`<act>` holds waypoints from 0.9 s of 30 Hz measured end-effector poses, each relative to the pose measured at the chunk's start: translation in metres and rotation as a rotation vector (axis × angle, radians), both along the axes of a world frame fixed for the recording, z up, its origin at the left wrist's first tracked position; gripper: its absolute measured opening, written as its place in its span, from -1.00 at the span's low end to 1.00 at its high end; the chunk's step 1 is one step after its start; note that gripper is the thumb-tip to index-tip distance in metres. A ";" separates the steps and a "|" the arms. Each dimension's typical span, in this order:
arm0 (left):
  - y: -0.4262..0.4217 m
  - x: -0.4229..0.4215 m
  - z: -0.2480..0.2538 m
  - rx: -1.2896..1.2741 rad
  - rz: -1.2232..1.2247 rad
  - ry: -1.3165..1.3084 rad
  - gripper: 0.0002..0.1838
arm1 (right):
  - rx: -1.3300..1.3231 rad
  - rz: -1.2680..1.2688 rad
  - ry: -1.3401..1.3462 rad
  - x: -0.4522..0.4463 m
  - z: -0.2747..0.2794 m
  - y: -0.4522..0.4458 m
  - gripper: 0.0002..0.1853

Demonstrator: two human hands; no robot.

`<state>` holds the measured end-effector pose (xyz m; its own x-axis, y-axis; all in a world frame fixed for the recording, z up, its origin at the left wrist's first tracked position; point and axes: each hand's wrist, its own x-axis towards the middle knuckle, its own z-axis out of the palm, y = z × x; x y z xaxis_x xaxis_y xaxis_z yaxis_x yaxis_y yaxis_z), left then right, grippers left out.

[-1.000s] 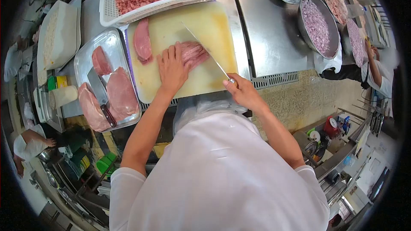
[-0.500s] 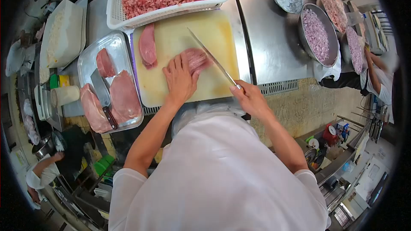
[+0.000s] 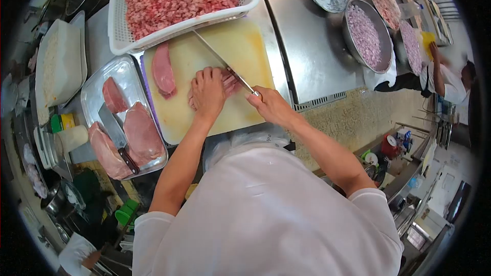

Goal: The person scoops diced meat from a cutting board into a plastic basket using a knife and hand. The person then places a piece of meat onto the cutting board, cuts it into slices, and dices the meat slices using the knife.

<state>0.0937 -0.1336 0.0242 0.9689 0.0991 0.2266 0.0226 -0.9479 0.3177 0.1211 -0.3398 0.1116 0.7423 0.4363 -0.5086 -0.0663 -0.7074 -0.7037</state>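
On the yellowed cutting board [image 3: 240,30], my left hand [image 3: 208,92] presses down on a piece of meat [image 3: 231,84], its fingers close together over it. My right hand [image 3: 270,105] is wrapped round the handle of a long knife [image 3: 217,55]. The blade lies across the meat just right of my left fingers and points up toward the basket. Cut strips of meat show to the right of the blade. Another slab of meat [image 3: 163,71] rests at the board's left side. Part of the meat is hidden under my left hand.
A white basket [image 3: 179,26] of diced meat overlaps the board's far edge. Left, a metal tray [image 3: 94,92] bears meat pieces and a second knife [image 3: 113,125]. Bowls of chopped purple food [image 3: 365,36] stand right. Co-workers [image 3: 450,84] are at the right edge and lower left.
The knife has moved left against my left fingers, over the meat. Strips now show right of the blade. The whole view has shifted slightly.
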 end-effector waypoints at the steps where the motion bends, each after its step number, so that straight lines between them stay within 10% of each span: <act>1: 0.000 0.001 -0.003 0.001 0.000 -0.041 -0.77 | -0.013 -0.004 -0.026 0.003 0.007 0.001 -0.41; 17: 0.001 0.002 0.013 -0.081 0.007 0.031 -0.76 | -0.069 0.071 0.088 0.003 0.062 0.003 -0.48; 21: 0.005 0.003 0.000 -0.039 -0.008 0.004 -0.80 | 0.154 0.076 -0.156 -0.009 -0.024 0.006 -0.46; 27: 0.002 0.003 0.011 -0.104 -0.004 0.045 -0.76 | 0.012 -0.001 0.083 0.002 0.040 0.019 -0.48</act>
<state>0.0963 -0.1314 0.0350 0.9784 0.1156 0.1714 0.0350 -0.9098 0.4135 0.1235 -0.3206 0.1518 0.6983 0.4422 -0.5629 -0.1251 -0.6989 -0.7042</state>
